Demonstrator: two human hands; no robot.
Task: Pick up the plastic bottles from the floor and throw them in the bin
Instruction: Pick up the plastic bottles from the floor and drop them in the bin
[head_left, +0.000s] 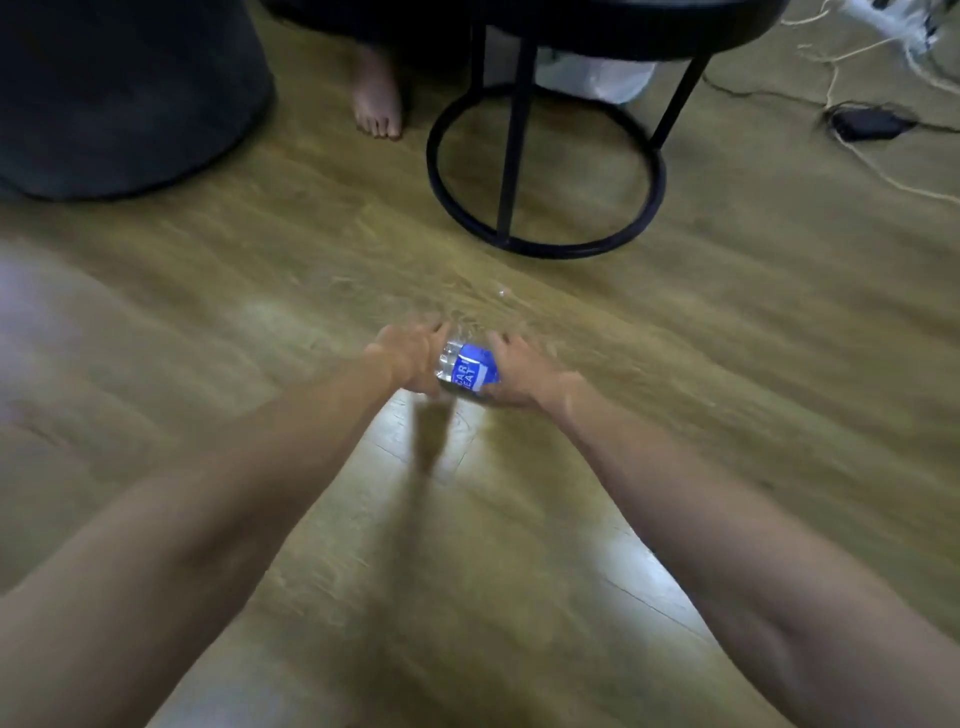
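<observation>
Head view is showing both my bare arms reaching down toward the wooden floor (727, 338), and everything is smeared with blur. I am holding a clear plastic bottle (466, 370) with a blue label between my two hands, near the middle of the floor. My left hand (410, 358) is pressing against its left side and my right hand (519, 374) against its right side, the fingers of both curled partly around it; whether the bottle is resting on the floor or lifting clear I cannot tell.

Just beyond the bottle a black table (545, 166) is standing on a round ring base with thin legs, its top cut off by the upper edge. A bare foot (376, 98) is standing behind it to the left. A big dark round shape (130, 93) is filling the upper left corner; it is too blurred to name. At the upper right, cables (883, 171) and a small black box (867, 122) are lying on the floor. Something white (597, 78) is showing under the table.

Open floor is lying to both sides of my arms.
</observation>
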